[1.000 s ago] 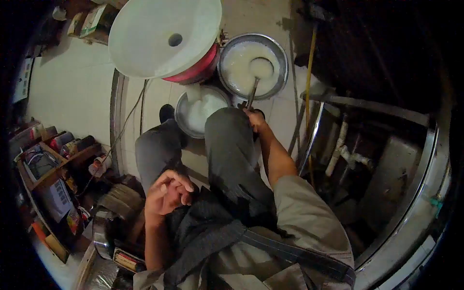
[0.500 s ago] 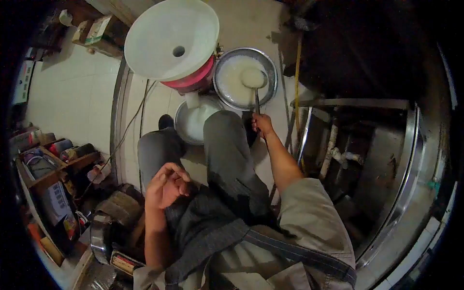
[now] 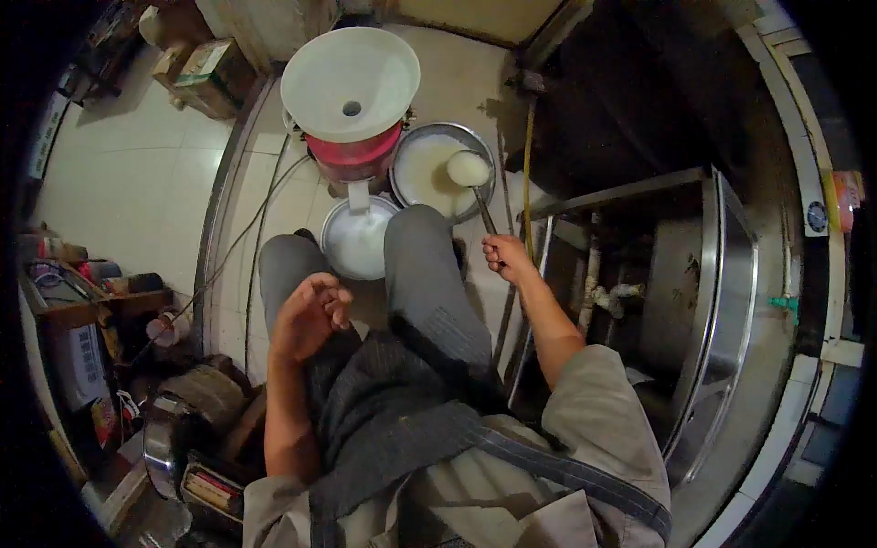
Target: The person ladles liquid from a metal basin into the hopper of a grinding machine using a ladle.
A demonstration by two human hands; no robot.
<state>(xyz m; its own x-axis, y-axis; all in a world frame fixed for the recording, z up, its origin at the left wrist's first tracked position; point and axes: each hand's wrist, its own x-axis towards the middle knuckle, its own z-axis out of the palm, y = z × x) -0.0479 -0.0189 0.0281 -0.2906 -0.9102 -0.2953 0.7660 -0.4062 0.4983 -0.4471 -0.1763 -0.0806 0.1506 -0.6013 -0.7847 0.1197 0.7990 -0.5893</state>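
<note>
In the head view, my right hand [image 3: 506, 258] is closed round the handle of a ladle [image 3: 469, 170]. Its bowl, filled with pale, creamy stuff, is over the right part of a metal basin [image 3: 493, 183] that holds a similar pale liquid. My left hand [image 3: 311, 315] hovers above my left thigh, fingers loosely curled and nothing in them. Beyond my knees stands a red machine [image 3: 353, 151] topped by a wide white hopper [image 3: 351, 73] with a hole in its bottom. From its spout [image 3: 358, 196] white stuff reaches a metal bowl [image 3: 326, 239] below.
A metal-framed stand [image 3: 708, 301] with pipes inside is at my right. A yellow hose [image 3: 528, 173] hangs near the basin. To the left, a cable [image 3: 251, 224] crosses the floor beside a cluttered wooden shelf [image 3: 68, 315]. A cardboard box [image 3: 216, 78] sits at the back left.
The ladle has risen from the basin's contents and now carries a full load. My right hand has moved slightly right with it. The view has shifted, showing more of the far floor.
</note>
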